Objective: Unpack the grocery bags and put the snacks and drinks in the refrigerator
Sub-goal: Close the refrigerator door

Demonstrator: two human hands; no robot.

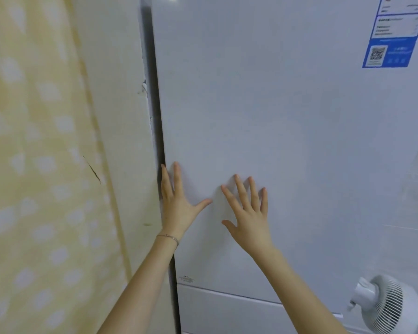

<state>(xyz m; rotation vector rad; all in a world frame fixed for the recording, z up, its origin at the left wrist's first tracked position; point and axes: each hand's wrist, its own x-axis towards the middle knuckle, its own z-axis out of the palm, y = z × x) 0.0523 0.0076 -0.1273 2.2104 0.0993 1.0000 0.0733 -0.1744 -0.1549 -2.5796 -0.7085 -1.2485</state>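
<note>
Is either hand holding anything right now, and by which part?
Nothing is held; left hand and right hand lie flat, fingers spread, on the refrigerator door.

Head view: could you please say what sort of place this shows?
Probably a home: a white fridge with a blue label, a yellow curtain beside it, a small white fan.

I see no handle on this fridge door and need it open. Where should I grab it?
Probably the fridge door by its left edge, coming from the left: the front is flat with no handle showing, and a dark gap runs beside that edge. The left hand lies flat there, fingertips at the edge.
</note>
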